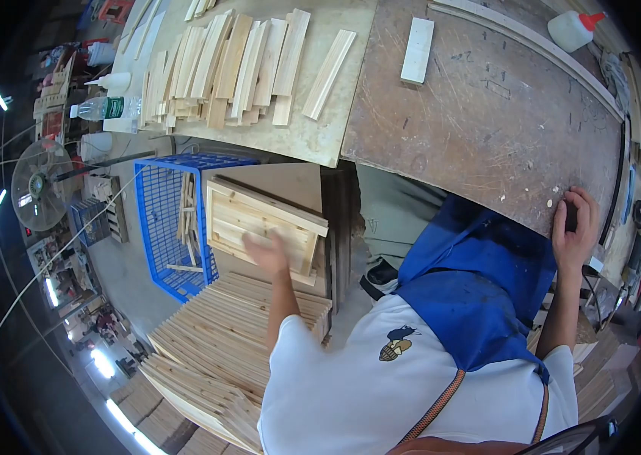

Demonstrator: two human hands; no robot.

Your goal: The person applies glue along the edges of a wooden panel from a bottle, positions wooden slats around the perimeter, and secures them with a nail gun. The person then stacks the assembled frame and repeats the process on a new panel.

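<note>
My left hand (269, 252), blurred by motion, is over a shallow pine box (248, 220) with raised wooden sides. Its fingers look apart, and I see nothing in them. Whether it touches the box I cannot tell. Near that hand is a large stack of thin wooden pieces (222, 322). My right hand (578, 227) rests at the edge of the brown worktable (479, 129), thumb and bent fingers apart, with nothing visible between them. A pale wooden block (417, 51) lies farther up on this table.
Many wooden strips (241, 64) lie on the lighter board at upper left, beside a plastic bottle (104, 108). Below is a blue crate (176, 227) with wood scraps. A red-capped glue bottle (574, 30) stands at upper right. A fan (38, 184) is at far left.
</note>
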